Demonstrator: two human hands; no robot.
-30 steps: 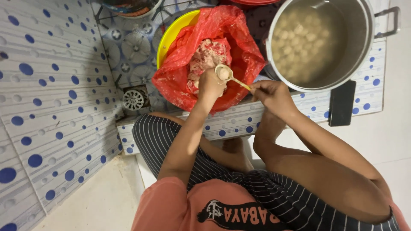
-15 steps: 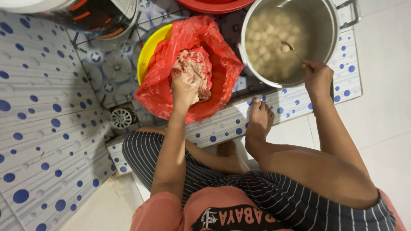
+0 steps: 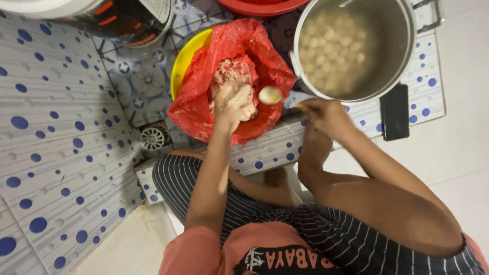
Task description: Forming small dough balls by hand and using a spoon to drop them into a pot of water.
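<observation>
A yellow bowl (image 3: 184, 60) lined with a red plastic bag (image 3: 197, 104) holds pale minced paste (image 3: 230, 73). My left hand (image 3: 233, 103) is closed in the paste, squeezing a lump of it. My right hand (image 3: 322, 114) holds a metal spoon (image 3: 270, 95) by its handle, and the spoon's bowl carries a round ball of paste just right of my left hand. A large steel pot (image 3: 351, 48) stands to the right, filled with cloudy water and several pale balls.
A black phone (image 3: 395, 111) lies on the dotted tile ledge right of my right hand. A round floor drain (image 3: 152, 138) sits below the bowl. A red basin rim (image 3: 260, 6) and a dark vessel (image 3: 125, 18) stand at the top. My bare knees fill the foreground.
My right hand has come back from over the pot to the bowl, and the spoon now carries a ball beside my left hand. The left hand stays in the paste.
</observation>
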